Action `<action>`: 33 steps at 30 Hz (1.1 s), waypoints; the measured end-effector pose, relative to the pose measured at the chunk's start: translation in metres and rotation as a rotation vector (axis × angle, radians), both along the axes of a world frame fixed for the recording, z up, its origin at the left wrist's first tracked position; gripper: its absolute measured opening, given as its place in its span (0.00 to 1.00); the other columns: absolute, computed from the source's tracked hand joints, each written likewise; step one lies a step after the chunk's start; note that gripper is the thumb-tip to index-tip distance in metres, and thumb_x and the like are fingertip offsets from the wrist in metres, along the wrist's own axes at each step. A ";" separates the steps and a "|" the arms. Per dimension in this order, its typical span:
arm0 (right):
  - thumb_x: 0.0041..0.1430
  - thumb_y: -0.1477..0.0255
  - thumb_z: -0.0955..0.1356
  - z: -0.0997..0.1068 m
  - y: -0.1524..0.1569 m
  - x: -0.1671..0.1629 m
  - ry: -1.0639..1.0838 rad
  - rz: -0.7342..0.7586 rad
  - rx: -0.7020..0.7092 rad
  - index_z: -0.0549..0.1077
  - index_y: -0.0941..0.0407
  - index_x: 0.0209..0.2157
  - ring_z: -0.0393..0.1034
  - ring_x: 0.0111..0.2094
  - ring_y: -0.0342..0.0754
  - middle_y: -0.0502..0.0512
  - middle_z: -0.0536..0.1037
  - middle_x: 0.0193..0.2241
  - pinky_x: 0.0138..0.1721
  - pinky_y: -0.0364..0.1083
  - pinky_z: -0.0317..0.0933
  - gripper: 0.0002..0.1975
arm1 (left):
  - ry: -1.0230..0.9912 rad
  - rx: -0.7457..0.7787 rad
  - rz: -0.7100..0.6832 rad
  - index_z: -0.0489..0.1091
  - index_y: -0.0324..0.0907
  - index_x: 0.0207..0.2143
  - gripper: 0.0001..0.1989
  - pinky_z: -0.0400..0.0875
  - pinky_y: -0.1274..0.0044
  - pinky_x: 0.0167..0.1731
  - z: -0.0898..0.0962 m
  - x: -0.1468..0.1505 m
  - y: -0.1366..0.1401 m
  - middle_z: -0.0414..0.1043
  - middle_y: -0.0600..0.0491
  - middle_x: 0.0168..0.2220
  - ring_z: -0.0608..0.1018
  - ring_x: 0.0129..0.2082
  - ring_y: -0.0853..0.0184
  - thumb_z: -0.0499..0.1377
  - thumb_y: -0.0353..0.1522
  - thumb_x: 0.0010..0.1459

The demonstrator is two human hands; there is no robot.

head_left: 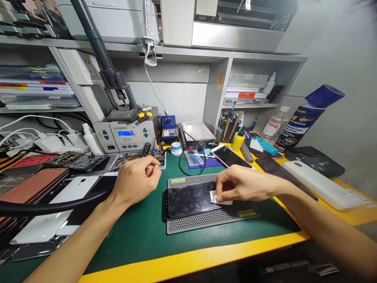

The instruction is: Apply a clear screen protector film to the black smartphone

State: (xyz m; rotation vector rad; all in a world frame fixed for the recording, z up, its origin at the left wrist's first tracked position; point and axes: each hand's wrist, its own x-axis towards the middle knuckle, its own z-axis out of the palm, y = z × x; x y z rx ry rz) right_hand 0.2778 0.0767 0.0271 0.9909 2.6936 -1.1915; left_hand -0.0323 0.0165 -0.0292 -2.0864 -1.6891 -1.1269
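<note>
The person's right hand [240,184] pinches a folded white wipe [217,197] between thumb and fingers, pressing it against the right part of a black phone's screen. That phone [188,200] lies face up, its glass covered in dull smudges, on a grey perforated mat [194,226] with its left end sticking out slightly past the mat's edge. The left hand [138,179] is held to the left of the phone, well apart from the wipe, with its fingers curled closed; whether something small is tucked inside them cannot be told. Under the grey mat spreads a green work surface [141,243] edged in yellow. Just beyond the right hand lies a white-framed phone [231,156], with a yellow bottle [238,140] behind it. Farther right, a clear bottle [274,125] stands beside a blue spray can [299,127]. On the left, a black hose [59,208] crosses above a white panel [51,218], and a grey station with a lit blue display [125,133] stands at the back beneath the shelving [188,51].
</note>
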 end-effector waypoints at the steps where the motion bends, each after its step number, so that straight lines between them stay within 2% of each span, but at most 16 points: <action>1: 0.57 0.62 0.71 -0.002 -0.002 -0.002 -0.029 0.016 0.014 0.80 0.59 0.33 0.67 0.26 0.43 0.51 0.80 0.28 0.26 0.40 0.56 0.13 | -0.001 0.002 0.002 0.74 0.41 0.28 0.08 0.60 0.78 0.24 0.000 0.000 0.000 0.58 0.61 0.16 0.65 0.18 0.72 0.56 0.30 0.56; 7: 0.57 0.65 0.70 -0.004 -0.006 -0.002 -0.086 0.051 0.028 0.81 0.58 0.34 0.69 0.27 0.43 0.52 0.81 0.28 0.25 0.40 0.56 0.11 | 0.007 -0.003 0.005 0.74 0.41 0.28 0.07 0.60 0.78 0.24 -0.001 0.000 -0.001 0.59 0.61 0.16 0.65 0.18 0.72 0.56 0.30 0.55; 11: 0.58 0.64 0.71 -0.007 -0.013 -0.005 -0.011 0.103 0.090 0.81 0.58 0.34 0.68 0.28 0.44 0.54 0.80 0.30 0.27 0.41 0.57 0.11 | 0.014 -0.011 0.006 0.74 0.41 0.28 0.08 0.60 0.78 0.24 -0.002 0.000 -0.001 0.59 0.61 0.16 0.65 0.18 0.72 0.55 0.30 0.56; 15: 0.60 0.57 0.70 -0.005 -0.016 -0.007 0.200 -0.049 0.018 0.79 0.58 0.35 0.70 0.31 0.45 0.54 0.80 0.33 0.29 0.41 0.59 0.17 | 0.007 -0.018 0.010 0.74 0.41 0.28 0.08 0.60 0.78 0.24 -0.003 0.000 0.000 0.59 0.61 0.17 0.65 0.17 0.72 0.55 0.31 0.55; 17: 0.59 0.55 0.70 -0.003 -0.014 -0.005 0.232 -0.112 -0.013 0.78 0.58 0.34 0.70 0.31 0.46 0.54 0.80 0.31 0.29 0.42 0.59 0.19 | 0.005 -0.024 0.009 0.74 0.41 0.28 0.08 0.60 0.78 0.24 -0.003 0.000 0.000 0.60 0.61 0.17 0.65 0.18 0.72 0.55 0.30 0.55; 25: 0.59 0.65 0.70 -0.003 -0.010 0.000 -0.085 0.030 0.089 0.80 0.56 0.35 0.69 0.28 0.44 0.51 0.80 0.30 0.27 0.41 0.57 0.09 | -0.007 -0.022 0.010 0.74 0.41 0.28 0.07 0.60 0.78 0.25 -0.002 0.001 0.000 0.60 0.61 0.17 0.66 0.18 0.72 0.56 0.29 0.55; 33: 0.59 0.67 0.69 -0.007 -0.018 -0.009 -0.101 0.071 0.123 0.79 0.55 0.34 0.73 0.32 0.46 0.52 0.81 0.33 0.31 0.41 0.61 0.08 | -0.048 -0.043 0.000 0.73 0.41 0.27 0.06 0.61 0.77 0.25 0.000 0.005 0.000 0.65 0.58 0.18 0.67 0.19 0.71 0.56 0.27 0.53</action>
